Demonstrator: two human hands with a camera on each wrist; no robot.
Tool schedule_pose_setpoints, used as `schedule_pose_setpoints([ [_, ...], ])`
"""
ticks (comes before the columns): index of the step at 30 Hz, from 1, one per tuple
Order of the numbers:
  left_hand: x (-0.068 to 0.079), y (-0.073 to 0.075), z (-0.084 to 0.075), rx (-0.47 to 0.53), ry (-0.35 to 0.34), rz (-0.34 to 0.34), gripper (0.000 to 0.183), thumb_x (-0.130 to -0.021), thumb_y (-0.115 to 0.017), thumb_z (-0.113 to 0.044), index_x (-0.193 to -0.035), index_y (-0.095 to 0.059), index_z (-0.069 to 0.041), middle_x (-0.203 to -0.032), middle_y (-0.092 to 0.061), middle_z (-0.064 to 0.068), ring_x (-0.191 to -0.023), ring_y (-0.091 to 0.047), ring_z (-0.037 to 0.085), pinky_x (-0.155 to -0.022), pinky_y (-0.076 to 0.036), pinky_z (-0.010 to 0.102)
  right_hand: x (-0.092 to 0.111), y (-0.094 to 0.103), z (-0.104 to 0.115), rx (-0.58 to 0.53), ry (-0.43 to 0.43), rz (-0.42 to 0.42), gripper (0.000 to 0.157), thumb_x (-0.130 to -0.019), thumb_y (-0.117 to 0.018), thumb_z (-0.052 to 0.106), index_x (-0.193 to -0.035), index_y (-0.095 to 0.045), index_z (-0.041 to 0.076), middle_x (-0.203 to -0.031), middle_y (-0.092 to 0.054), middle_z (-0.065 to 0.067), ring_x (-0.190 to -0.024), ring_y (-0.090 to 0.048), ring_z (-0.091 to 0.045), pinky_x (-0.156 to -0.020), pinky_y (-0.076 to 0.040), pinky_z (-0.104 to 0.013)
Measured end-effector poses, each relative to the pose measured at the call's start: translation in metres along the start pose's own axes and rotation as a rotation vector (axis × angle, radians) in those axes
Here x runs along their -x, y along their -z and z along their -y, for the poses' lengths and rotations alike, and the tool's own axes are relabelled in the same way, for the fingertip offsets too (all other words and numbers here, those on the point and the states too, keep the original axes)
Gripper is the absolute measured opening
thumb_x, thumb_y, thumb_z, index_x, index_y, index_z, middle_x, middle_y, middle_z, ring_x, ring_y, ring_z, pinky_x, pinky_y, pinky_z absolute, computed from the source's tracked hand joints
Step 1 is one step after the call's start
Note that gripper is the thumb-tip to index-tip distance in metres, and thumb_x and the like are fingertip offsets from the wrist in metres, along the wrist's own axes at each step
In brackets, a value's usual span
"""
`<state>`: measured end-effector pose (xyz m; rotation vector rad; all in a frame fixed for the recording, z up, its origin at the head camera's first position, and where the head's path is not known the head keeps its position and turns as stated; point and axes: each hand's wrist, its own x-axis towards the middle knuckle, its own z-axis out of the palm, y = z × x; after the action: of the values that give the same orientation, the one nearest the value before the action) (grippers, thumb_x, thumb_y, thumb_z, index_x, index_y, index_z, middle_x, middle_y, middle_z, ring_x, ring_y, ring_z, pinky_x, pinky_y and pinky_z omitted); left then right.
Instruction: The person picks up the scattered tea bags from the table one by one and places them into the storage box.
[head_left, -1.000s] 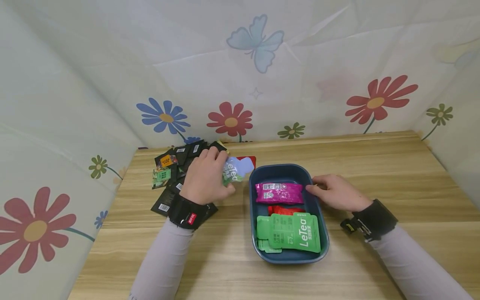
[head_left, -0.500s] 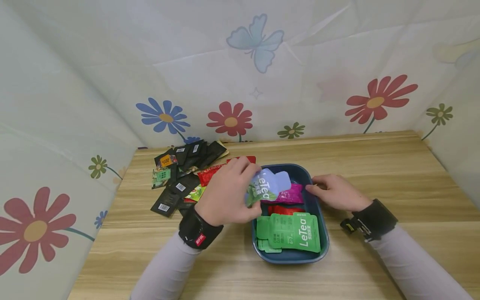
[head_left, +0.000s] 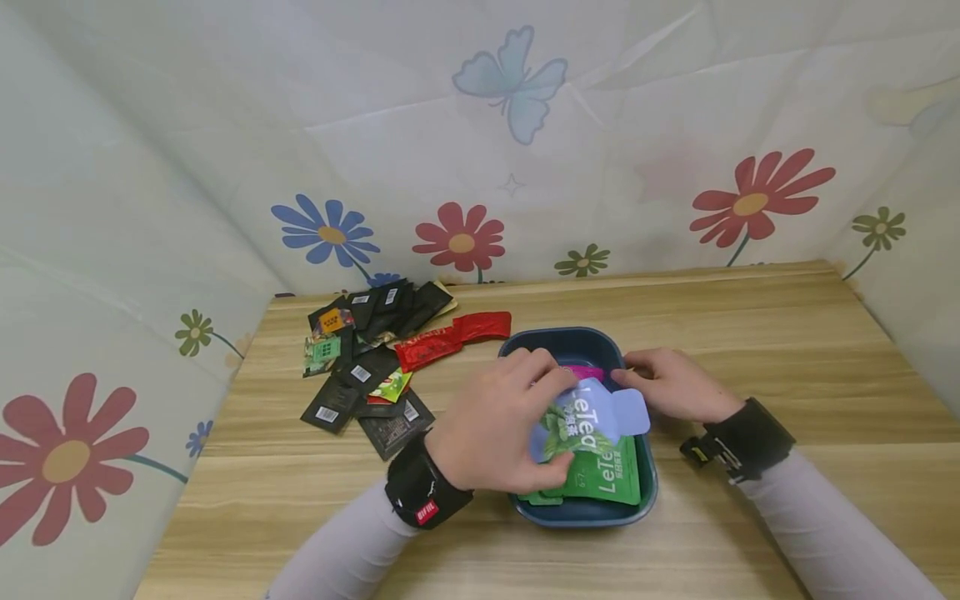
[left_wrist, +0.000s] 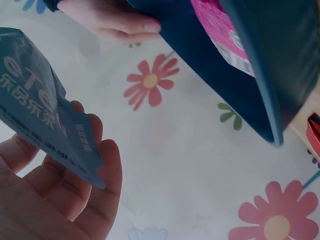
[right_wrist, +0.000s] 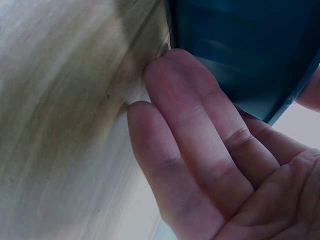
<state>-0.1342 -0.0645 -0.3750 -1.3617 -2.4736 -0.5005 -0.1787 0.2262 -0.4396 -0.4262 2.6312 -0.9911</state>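
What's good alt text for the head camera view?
A left hand holds a pale blue LeTea packet above a dark blue tray containing other packets; the right hand grips the tray's edge. Loose packets, mostly black, lie leftward on the wood-grain table.

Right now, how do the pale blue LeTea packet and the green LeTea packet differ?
Look: the pale blue packet shows leaf artwork; the green packet shows only lettering where visible. State: the left hand holds the pale blue packet; the green packet lies in the tub. Both read LeTea.
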Motion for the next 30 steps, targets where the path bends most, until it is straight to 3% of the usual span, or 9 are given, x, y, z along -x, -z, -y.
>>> schedule_pose_setpoints([
  [11,0.001,-0.001,-0.008,-0.016,-0.021,0.025,0.066,-0.075,-0.075,-0.057,-0.128,-0.064,-0.019,-0.112,-0.059,-0.006,-0.098,-0.053,0.008,-0.082,-0.051,0.024,0.001,-0.001,0.000,0.022,0.026,-0.010,0.038,-0.105,-0.060,0.036,-0.122,-0.071,0.004,-0.097,-0.074,-0.004,-0.081,-0.061,-0.016,-0.069,-0.054,-0.030],
  [14,0.002,-0.003,-0.008,-0.002,-0.013,0.078,0.084,-0.075,-0.073,-0.067,-0.143,-0.055,-0.022,-0.130,-0.058,-0.003,-0.114,-0.054,0.010,-0.096,-0.052,0.030,0.002,0.000,0.000,0.012,0.028,-0.006,0.036,-0.105,-0.059,0.035,-0.121,-0.070,0.004,-0.091,-0.072,-0.002,-0.077,-0.060,-0.016,-0.065,-0.053,-0.030],
  [16,0.003,-0.005,-0.008,0.018,0.003,0.138,0.105,-0.073,-0.072,-0.077,-0.158,-0.039,-0.026,-0.153,-0.048,0.001,-0.137,-0.047,0.016,-0.112,-0.046,0.041,0.001,-0.001,0.000,0.015,0.034,-0.009,0.035,-0.105,-0.059,0.034,-0.120,-0.071,0.005,-0.086,-0.070,0.000,-0.073,-0.059,-0.015,-0.063,-0.051,-0.029],
  [18,0.005,-0.007,-0.006,0.039,0.028,0.196,0.124,-0.068,-0.070,-0.085,-0.166,-0.016,-0.031,-0.171,-0.024,0.003,-0.156,-0.029,0.024,-0.124,-0.032,0.052,0.001,-0.001,-0.001,0.018,0.033,-0.013,0.034,-0.106,-0.058,0.034,-0.119,-0.071,0.005,-0.080,-0.067,0.001,-0.069,-0.058,-0.015,-0.060,-0.049,-0.029],
  [21,0.006,-0.008,-0.002,0.044,0.062,0.240,0.133,-0.067,-0.069,-0.089,-0.166,0.003,-0.036,-0.176,0.001,-0.003,-0.163,-0.009,0.028,-0.127,-0.017,0.061,0.000,0.000,-0.001,0.030,0.029,-0.022,0.034,-0.105,-0.058,0.035,-0.118,-0.071,0.006,-0.075,-0.063,0.001,-0.067,-0.056,-0.016,-0.059,-0.047,-0.029],
  [23,0.006,-0.007,0.004,0.044,0.085,0.248,0.132,-0.068,-0.069,-0.088,-0.166,0.003,-0.036,-0.176,0.003,-0.004,-0.163,-0.008,0.030,-0.127,-0.016,0.061,0.000,0.000,0.000,0.034,0.024,-0.021,0.035,-0.105,-0.058,0.036,-0.119,-0.071,0.006,-0.076,-0.063,0.001,-0.069,-0.056,-0.016,-0.059,-0.046,-0.029],
  [27,0.007,-0.001,0.022,0.037,0.168,0.254,0.127,-0.070,-0.069,-0.086,-0.168,-0.008,-0.032,-0.176,-0.007,0.001,-0.162,-0.012,0.032,-0.127,-0.020,0.062,0.000,0.000,0.001,0.042,0.018,-0.018,0.039,-0.105,-0.059,0.036,-0.124,-0.070,0.004,-0.080,-0.064,0.000,-0.072,-0.056,-0.016,-0.061,-0.046,-0.030],
  [30,0.008,0.002,0.040,-0.038,0.254,0.238,0.123,-0.070,-0.065,-0.088,-0.167,-0.018,-0.028,-0.174,-0.018,0.005,-0.160,-0.020,0.033,-0.125,-0.025,0.062,0.000,0.000,0.002,0.045,0.013,-0.015,0.040,-0.105,-0.059,0.036,-0.125,-0.069,0.003,-0.082,-0.065,0.000,-0.074,-0.056,-0.016,-0.062,-0.046,-0.030],
])
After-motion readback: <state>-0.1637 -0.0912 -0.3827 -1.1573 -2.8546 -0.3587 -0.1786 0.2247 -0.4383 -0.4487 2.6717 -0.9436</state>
